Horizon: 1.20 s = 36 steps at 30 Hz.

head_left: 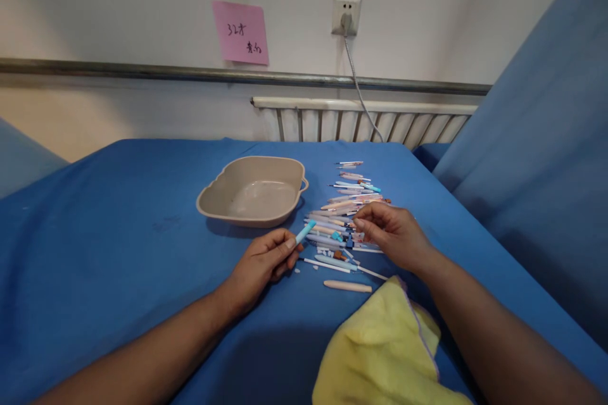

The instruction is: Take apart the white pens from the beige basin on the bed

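Between the thumb and fingers of my left hand [263, 261] is a light blue pen barrel [304, 232] with a brighter blue end, tilted up to the right. My right hand [393, 234] hovers over the right side of the pen pile, thumb and fingertips pinched together; whatever is between them is too small to make out. Pen parts [332, 223] in lilac, peach and white, with thin refills, lie in a long spread under and beyond both hands. Closer to me rest a pale blue barrel [336, 262] and a peach barrel [348, 286]. Small blue and brown pieces lie among them.
A beige plastic basin [256, 193] stands left of the pens on the blue cloth [118, 253]. A yellow towel [380, 348] lies at the front right. Behind are a radiator [365, 104], a plugged-in cable [354, 69] and a pink note [241, 33]. A blue curtain [532, 114] hangs at right.
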Available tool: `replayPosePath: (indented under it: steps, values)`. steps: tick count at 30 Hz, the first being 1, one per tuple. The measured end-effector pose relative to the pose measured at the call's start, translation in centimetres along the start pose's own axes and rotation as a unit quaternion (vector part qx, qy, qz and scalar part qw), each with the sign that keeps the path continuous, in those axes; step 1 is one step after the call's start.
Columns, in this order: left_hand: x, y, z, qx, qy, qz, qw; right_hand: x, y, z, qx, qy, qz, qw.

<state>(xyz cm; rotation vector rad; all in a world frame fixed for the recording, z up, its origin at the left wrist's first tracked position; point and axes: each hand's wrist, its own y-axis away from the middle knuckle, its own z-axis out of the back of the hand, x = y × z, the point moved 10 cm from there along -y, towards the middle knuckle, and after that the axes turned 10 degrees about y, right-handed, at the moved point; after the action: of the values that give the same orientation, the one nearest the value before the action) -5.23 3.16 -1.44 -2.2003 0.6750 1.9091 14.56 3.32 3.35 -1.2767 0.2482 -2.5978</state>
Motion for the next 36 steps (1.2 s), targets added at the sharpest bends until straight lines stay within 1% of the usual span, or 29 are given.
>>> replayPosePath:
  steps: [4, 8, 12, 17, 19, 21, 25, 27, 30, 33, 36]
  values:
    - [-0.1, 0.2, -0.4, 0.024, -0.013, -0.003, 1.000, 0.3, 0.1, 0.0, 0.002, 0.000, 0.006, 1.000]
    - [-0.1, 0.3, -0.8, 0.046, -0.054, -0.005, 0.997, 0.6, 0.2, -0.6, 0.018, -0.007, 0.013, 1.000]
    - [0.0, 0.3, -0.9, 0.049, -0.091, -0.014, 0.995, 0.6, 0.2, -1.1, 0.033, 0.000, 0.024, 0.999]
    - [0.1, 0.2, -0.9, 0.042, -0.106, -0.009, 0.993, -0.2, 0.1, -1.0, 0.042, 0.072, 0.011, 0.996]
    - [0.2, 0.2, -0.9, 0.037, -0.104, -0.002, 0.994, -0.2, 0.2, -1.5, 0.062, 0.092, 0.008, 0.994]
    - [0.1, 0.3, -1.1, 0.036, -0.106, 0.001, 0.994, 0.4, 0.4, -2.1, 0.072, 0.083, 0.013, 0.994]
    - [-0.1, 0.5, -2.0, 0.051, -0.130, -0.002, 0.990, 3.2, 1.2, -3.3, 0.072, 0.039, 0.059, 0.995]
    - [-0.3, 0.7, -2.5, 0.061, -0.149, -0.011, 0.987, 4.7, 1.8, -4.0, 0.076, 0.042, 0.096, 0.992]
    - [-0.5, 1.1, -3.3, 0.076, -0.173, -0.023, 0.982, 6.3, 2.7, -5.2, 0.103, 0.059, 0.154, 0.981]
    - [-0.6, 1.6, -3.8, 0.091, -0.176, -0.026, 0.980, 6.9, 3.4, -6.4, 0.133, 0.063, 0.197, 0.969]
    - [-0.7, 1.8, -3.7, 0.098, -0.145, -0.022, 0.984, 6.5, 3.4, -6.8, 0.137, 0.055, 0.192, 0.970]
